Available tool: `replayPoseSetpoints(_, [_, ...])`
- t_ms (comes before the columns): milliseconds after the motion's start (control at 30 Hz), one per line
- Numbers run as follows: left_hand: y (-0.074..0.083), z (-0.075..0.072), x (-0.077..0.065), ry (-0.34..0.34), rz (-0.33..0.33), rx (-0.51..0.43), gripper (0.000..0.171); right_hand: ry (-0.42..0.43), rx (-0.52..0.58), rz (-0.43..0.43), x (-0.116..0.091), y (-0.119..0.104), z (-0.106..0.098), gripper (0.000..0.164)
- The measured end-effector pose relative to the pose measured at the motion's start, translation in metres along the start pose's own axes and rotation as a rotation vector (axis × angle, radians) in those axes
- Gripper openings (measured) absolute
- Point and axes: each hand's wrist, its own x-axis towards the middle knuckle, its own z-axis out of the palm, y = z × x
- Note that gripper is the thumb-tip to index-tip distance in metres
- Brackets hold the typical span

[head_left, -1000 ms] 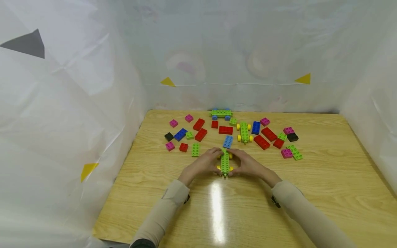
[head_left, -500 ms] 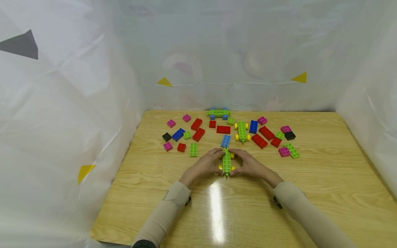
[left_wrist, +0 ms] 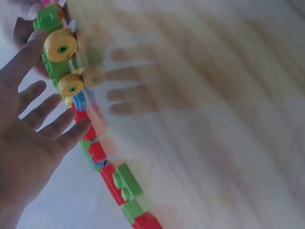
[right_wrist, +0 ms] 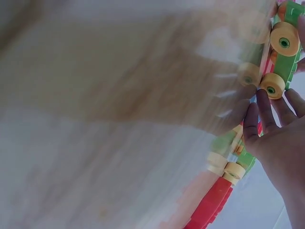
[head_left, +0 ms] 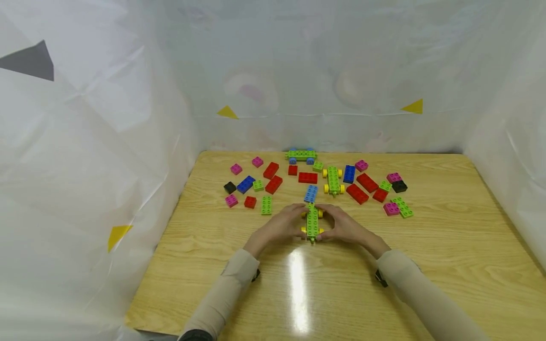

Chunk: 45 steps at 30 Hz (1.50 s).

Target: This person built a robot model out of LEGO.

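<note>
A green wheeled toy-brick car base with yellow wheels lies lengthwise between both hands. The left hand holds its left side, forefinger at the far end and thumb by the near wheel. In the left wrist view, the left hand's other fingers spread out fairly straight. My right hand holds the opposite side in the same way, its fingertips beside the far wheel in the right wrist view. Just beyond the base lies a light blue brick.
A second green base with yellow wheels and one with blue wheels stand farther back. Red bricks, dark blue bricks, pink bricks and black bricks lie scattered on the wooden table. White sheeting encloses the table.
Since the first frame, the held base and both hands have shifted slightly right relative to the light blue brick. Over the last half second they hardly move; the head view shifts a little.
</note>
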Motion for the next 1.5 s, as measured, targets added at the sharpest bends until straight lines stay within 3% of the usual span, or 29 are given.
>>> replayPoseSetpoints(233, [-0.008, -0.015, -0.014, 0.059, -0.037, -0.059, 0.066, -0.006, -0.006, 0.002, 0.002, 0.0, 0.001, 0.097])
replayPoseSetpoints(633, [-0.04, -0.036, -0.043, 0.182, -0.145, -0.131, 0.05, -0.015, 0.017, 0.012, 0.001, 0.002, 0.001, 0.096])
replayPoseSetpoints(867, [-0.057, -0.048, -0.053, 0.301, -0.197, -0.132, 0.043, -0.016, 0.015, 0.023, 0.001, 0.001, 0.0, 0.096])
replayPoseSetpoints(1067, [-0.074, -0.058, -0.065, 0.428, -0.294, -0.058, 0.037, -0.02, 0.014, 0.01, 0.001, 0.0, -0.001, 0.095])
replayPoseSetpoints(1300, [-0.095, -0.064, -0.079, 0.622, -0.507, 0.04, 0.033, -0.022, 0.014, 0.01, 0.0, -0.001, -0.001, 0.096])
replayPoseSetpoints(1367, [-0.1, -0.064, -0.083, 0.639, -0.554, 0.038, 0.034, -0.025, 0.014, 0.015, 0.0, 0.0, -0.001, 0.096])
replayPoseSetpoints(1500, [-0.108, -0.062, -0.086, 0.608, -0.603, 0.007, 0.034, -0.026, 0.019, 0.026, 0.0, 0.001, 0.0, 0.097])
